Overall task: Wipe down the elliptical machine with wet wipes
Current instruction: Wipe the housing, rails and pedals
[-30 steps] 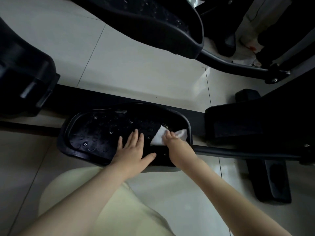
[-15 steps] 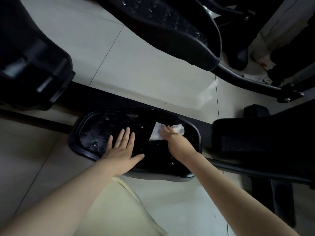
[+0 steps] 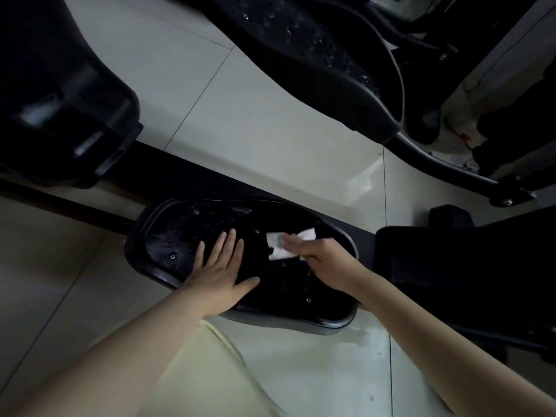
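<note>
Currently mid-wipe on the near black plastic studded foot pedal [image 3: 228, 236], the landmark here. Nearest the camera, a pale yellow garment [image 3: 198, 371] just below the pedal's near rim. Left hand [image 3: 221, 273] lies flat on the pedal's near-left part, fingers spread, grasping nothing, apparently steadying it. Right hand [image 3: 323, 260] presses a crumpled white wet wipe [image 3: 284, 243] onto the pedal's right-centre surface; fingers lie over the wipe, pinning rather than clenching it, slightly motion-blurred. Judged step: scrubbing the pedal tread; left half under the flat hand likely not yet covered. Next move calls for sweeping the wipe leftward across the studs and the raised rim, shifting the left hand clear. Beyond the pedal, a pale tiled floor [image 3: 255, 121], then a second black studded pedal [image 3: 316, 55] well apart at the far side. Count: two hands, one wipe, two pedals.
</note>
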